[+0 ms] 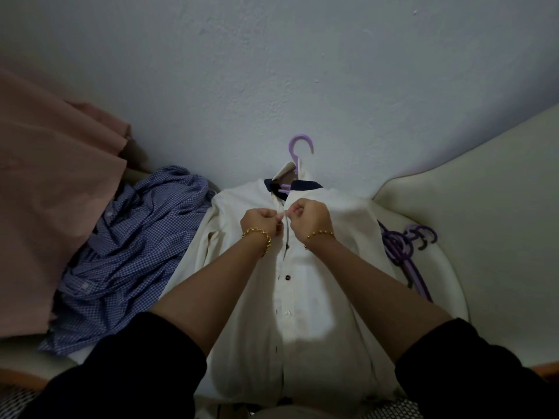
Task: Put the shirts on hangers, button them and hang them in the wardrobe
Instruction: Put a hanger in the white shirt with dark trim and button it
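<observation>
Between left hand (261,220) and right hand (308,217) — upper placket of white shirt (308,313)

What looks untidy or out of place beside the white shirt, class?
The checked shirt lies crumpled in a heap left of the white shirt. Spare hangers lie jumbled on its right.
</observation>
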